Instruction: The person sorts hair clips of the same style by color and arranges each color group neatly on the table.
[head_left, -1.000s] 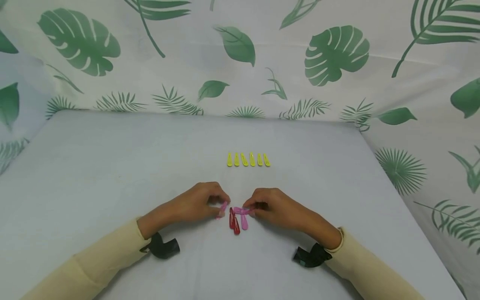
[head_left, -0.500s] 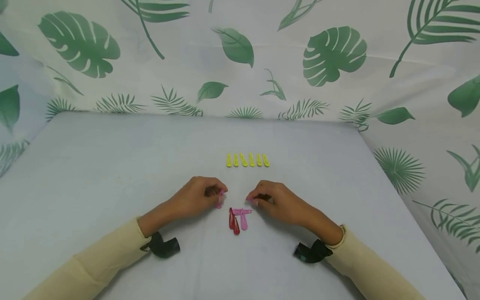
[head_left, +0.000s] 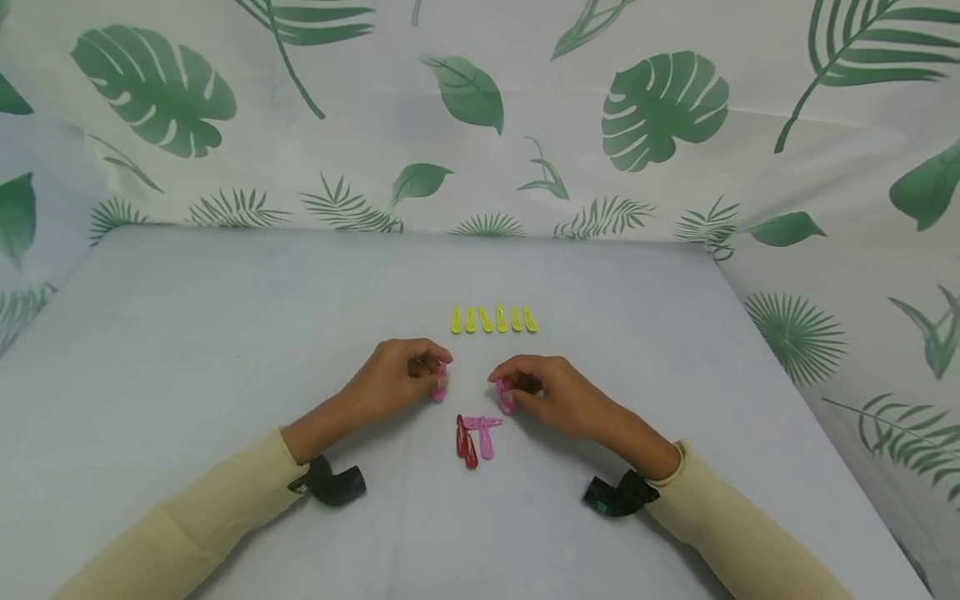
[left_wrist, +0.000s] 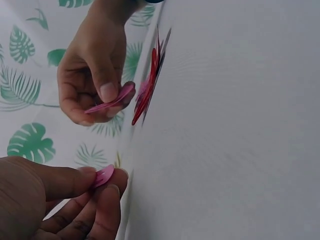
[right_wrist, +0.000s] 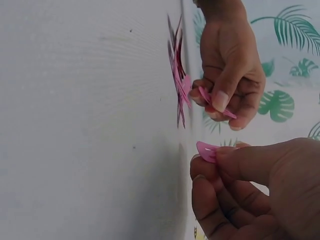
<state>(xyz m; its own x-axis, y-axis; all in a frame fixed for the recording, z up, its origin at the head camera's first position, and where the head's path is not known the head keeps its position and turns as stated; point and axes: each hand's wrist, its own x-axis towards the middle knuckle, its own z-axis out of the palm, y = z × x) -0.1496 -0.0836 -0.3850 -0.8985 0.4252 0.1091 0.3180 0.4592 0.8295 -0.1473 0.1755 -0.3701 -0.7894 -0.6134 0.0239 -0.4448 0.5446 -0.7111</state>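
My left hand (head_left: 396,379) pinches a pink snap hair clip (left_wrist: 104,176) between thumb and fingertips, over the middle of the table. To its right, my right hand (head_left: 558,396) holds another pink hair clip (right_wrist: 206,151) the same way, thumb against its side. Just nearer to me, between the hands, lie two pink hair clips, one crosswise (head_left: 480,422) and one lengthwise (head_left: 487,442). Two red hair clips (head_left: 470,452) lie beside them on the left, overlapping each other.
Beyond the hands, several yellow hair clips (head_left: 485,320) lie in a neat side-by-side row. A white cloth covers the table (head_left: 247,300). Behind it hangs a white backdrop (head_left: 555,100) with green leaf prints.
Both hands have moved away from the small pile, toward the yellow row. The right hand has lifted a pink clip off the pile; the left hand still pinches its own.
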